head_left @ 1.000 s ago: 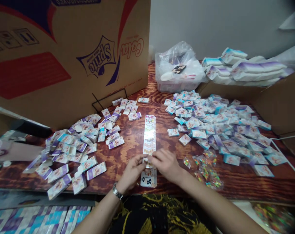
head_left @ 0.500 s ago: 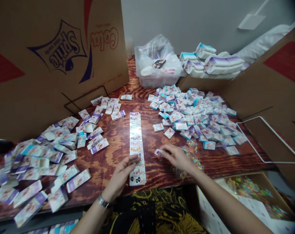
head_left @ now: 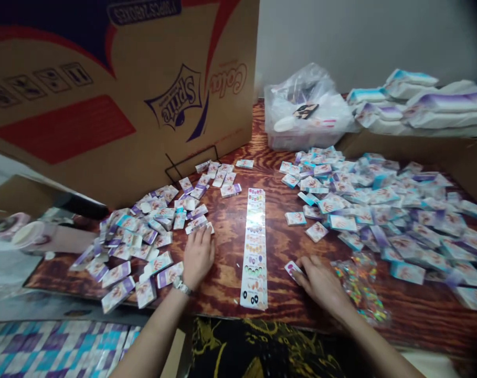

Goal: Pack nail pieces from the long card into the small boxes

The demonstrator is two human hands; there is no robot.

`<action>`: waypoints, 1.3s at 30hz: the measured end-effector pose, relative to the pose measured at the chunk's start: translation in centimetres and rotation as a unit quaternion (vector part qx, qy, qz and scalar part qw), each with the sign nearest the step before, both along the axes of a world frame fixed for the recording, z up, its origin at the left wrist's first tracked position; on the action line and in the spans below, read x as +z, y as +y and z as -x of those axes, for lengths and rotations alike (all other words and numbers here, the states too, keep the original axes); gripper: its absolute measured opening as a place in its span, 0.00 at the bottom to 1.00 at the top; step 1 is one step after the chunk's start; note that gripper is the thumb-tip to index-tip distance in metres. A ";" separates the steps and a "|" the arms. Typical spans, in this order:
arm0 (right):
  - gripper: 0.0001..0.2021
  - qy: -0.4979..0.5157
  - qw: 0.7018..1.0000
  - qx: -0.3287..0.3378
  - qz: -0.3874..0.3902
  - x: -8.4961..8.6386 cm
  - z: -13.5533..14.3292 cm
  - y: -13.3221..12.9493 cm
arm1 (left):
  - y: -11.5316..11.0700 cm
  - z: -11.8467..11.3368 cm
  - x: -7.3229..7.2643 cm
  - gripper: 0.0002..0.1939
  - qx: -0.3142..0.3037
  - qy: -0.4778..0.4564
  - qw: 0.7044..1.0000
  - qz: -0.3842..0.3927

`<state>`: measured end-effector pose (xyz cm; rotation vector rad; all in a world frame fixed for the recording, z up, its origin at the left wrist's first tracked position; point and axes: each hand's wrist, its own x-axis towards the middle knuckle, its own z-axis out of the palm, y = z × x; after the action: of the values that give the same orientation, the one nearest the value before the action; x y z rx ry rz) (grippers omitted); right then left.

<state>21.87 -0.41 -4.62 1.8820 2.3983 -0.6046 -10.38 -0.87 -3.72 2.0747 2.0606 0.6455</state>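
Note:
My left hand reaches over the near edge of the left group of small boxes, its fingers stretched out and touching a small white box that they partly cover. On the right, my right hand pinches a small white card with purple dots between thumb and fingers, just above the table. Between the hands lies a stack of long printed strips with rows of coloured oval shapes. Beside my right wrist are clear bags of small colourful pieces.
Many small boxes spread over the left of the table, and a larger heap of boxes fills the right. A big cardboard carton stands at the back left. Behind are a plastic-lined tub and stacked white packs.
My left hand has left the printed strips and moved left to the small boxes. My right hand still holds the card, now lower. The view has turned left.

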 end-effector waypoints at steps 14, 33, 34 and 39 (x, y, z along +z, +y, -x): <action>0.13 0.131 0.991 -0.003 0.018 1.3 0.2 0.3 | -1.0 -1.7 0.8 0.20 -0.012 0.113 0.985 0.131; 0.08 0.326 0.920 0.174 -0.130 5.4 5.3 1.0 | -0.3 0.0 3.2 0.19 -0.183 -0.358 0.857 0.322; 0.08 0.325 0.911 0.193 -0.166 5.4 5.5 1.1 | -0.8 -0.4 3.2 0.21 -0.141 -0.456 0.802 0.359; 0.11 0.244 0.869 0.298 -0.311 5.4 6.2 1.8 | -2.7 -3.0 2.2 0.25 -0.005 -0.716 0.550 0.430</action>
<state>15.64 1.42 0.74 1.0017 3.6119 -0.2825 -7.38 -3.53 -1.56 0.4209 0.8779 0.6731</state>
